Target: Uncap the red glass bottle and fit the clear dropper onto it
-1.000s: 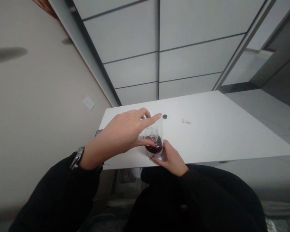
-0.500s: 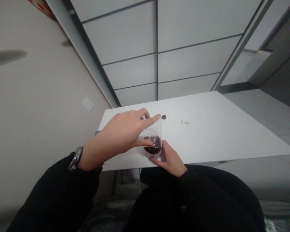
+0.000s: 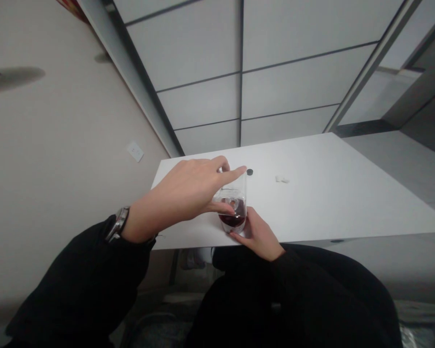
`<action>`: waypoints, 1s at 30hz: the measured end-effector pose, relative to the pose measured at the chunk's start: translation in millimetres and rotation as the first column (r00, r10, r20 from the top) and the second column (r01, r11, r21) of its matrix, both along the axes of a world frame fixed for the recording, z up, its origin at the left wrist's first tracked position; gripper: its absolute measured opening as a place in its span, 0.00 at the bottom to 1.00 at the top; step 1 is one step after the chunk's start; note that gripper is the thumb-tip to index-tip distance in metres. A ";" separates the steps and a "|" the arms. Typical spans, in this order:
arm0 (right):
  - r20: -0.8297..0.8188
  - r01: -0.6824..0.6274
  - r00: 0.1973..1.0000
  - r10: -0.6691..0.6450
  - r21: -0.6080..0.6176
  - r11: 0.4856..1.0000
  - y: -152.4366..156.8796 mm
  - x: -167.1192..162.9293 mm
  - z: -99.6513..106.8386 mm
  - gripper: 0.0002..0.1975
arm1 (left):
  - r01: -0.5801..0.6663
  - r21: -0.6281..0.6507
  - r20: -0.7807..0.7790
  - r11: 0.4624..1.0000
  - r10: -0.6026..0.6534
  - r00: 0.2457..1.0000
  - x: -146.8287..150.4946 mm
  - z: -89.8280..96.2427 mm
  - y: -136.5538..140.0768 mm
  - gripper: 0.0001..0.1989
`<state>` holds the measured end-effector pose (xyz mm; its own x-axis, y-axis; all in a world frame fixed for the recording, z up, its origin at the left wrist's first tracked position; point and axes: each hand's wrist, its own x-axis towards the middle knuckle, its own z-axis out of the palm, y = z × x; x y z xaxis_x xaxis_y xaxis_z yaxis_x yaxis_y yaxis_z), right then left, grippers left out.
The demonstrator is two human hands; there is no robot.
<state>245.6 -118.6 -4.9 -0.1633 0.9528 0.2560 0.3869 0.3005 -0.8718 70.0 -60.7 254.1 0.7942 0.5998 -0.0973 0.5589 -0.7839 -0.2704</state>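
A clear container (image 3: 234,221) with dark red liquid in it stands near the front edge of the white table. My right hand (image 3: 263,237) is curled around its right side and base. Over the top of the container is a clear, squarish plastic lid (image 3: 236,186) with a round raised part in it. From the left, my left hand (image 3: 194,186) reaches across and grips this lid, thumb at the near side and index finger stretched to the far side. Its other fingers are partly hidden. How the lid meets the container cannot be made out.
A small round dark disc (image 3: 250,172) lies on the white table (image 3: 329,193) just beyond my left fingertips. Farther right is a small crumpled whitish scrap (image 3: 282,179). A panelled cabinet (image 3: 203,101) stands behind the table, and a wall with a socket (image 3: 135,151) is at left.
The view has shifted slightly, so everything appears a little higher and farther right. Both hands keep the same hold on the lid and the container.
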 end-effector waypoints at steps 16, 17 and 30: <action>0.011 0.002 1.000 -0.002 0.029 1.000 0.0 1.4 -4.4 0.37 | 0.000 -0.006 -0.019 1.000 0.000 1.000 2.8 1.1 0.0 0.36; 0.012 0.002 1.000 -0.002 0.029 1.000 0.0 1.4 -4.3 0.37 | -0.005 -0.005 -0.022 1.000 0.005 1.000 3.2 1.5 -0.3 0.35; 0.014 -0.005 1.000 0.004 0.040 0.999 0.6 0.4 -2.6 0.38 | -0.008 0.019 -0.033 1.000 0.008 0.999 7.2 2.6 -2.2 0.34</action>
